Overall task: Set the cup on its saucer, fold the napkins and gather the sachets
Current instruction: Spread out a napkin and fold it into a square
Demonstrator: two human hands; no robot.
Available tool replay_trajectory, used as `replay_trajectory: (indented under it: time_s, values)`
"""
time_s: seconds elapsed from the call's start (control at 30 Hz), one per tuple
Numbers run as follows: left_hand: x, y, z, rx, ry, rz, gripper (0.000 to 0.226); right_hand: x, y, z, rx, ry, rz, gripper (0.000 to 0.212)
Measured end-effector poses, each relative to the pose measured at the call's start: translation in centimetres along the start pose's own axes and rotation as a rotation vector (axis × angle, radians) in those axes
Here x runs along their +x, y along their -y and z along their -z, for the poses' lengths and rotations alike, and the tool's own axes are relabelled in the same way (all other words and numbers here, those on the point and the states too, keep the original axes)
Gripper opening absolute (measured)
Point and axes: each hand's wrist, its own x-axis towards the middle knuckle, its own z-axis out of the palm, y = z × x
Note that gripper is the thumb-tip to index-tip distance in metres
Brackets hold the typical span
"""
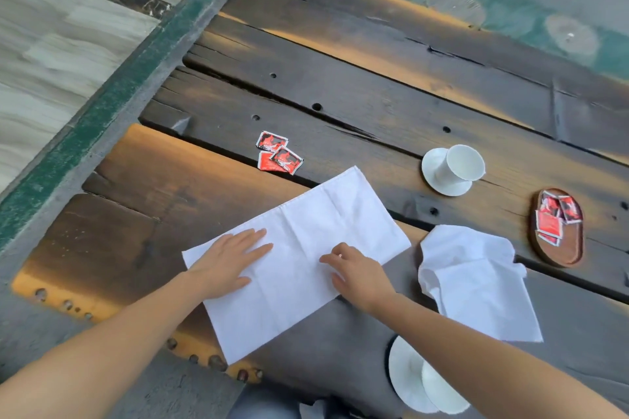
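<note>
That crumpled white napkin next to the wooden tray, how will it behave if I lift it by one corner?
The crumpled napkin will probably droop limply, since it already lies in soft rumpled folds. It looks thin, so likely light and easily pushed across the table.

sachets (pixel 278 156) behind napkin (pixel 299 258) (cup (pixel 459 165) right)
</note>
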Motion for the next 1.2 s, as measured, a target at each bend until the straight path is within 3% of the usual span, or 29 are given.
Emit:
replay_trajectory:
  time_s: [0.2, 0.53, 0.7, 0.9, 1.2]
  values:
    - [0.4, -1.0, 0.3, 0.029, -0.008, 0.039, 0.074, -1.8, -0.5, -2.1, -0.124, 0.035, 0.069, 0.042]
    - [1.6, -4.7, 2.2, 0.071, 0.014, 0.03, 0.07, -0.8, -4.0, 0.2, -0.206, -0.076, -0.049, 0.037]
    - [2.8, -5.8, 2.5, 0.086, 0.052, -0.01, 0.076, -0.3, -5.2, 1.5, -0.17, 0.065, -0.175, 0.059]
    - [4.2, -6.6, 2.8, 0.072, 0.075, 0.027, 0.084, -0.3, -6.5, 2.4, -0.193, 0.218, -0.194, 0.105]
    - [6.2, -7.2, 4.5, 0.032, 0.07, 0.084, 0.085, 1.3, -7.8, 3.9, -0.193, 0.241, -0.202, 0.113]
